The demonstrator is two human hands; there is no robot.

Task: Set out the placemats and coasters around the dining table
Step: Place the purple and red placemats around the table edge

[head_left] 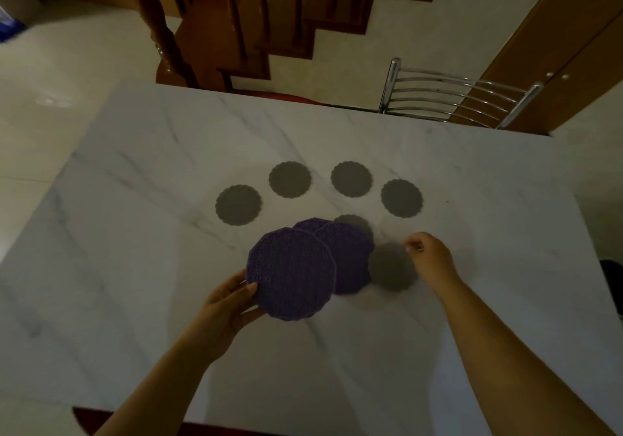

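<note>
Several round grey coasters with scalloped edges lie in an arc on the white marble table [135,199], from one at the left [238,205] to one at the right [402,198]. My left hand [224,304] grips a round purple placemat [291,274] by its lower left edge, lifted over two more purple placemats [350,260] stacked on the table. My right hand [429,257] pinches the right edge of a grey coaster [391,267] beside the stack. Another grey coaster [354,223] is partly hidden behind the stack.
A metal chair back [451,98] stands at the table's far right edge. A wooden staircase with a banister [209,41] rises beyond the far edge. A brown wooden door [556,58] is at the right. Pale tiled floor lies to the left.
</note>
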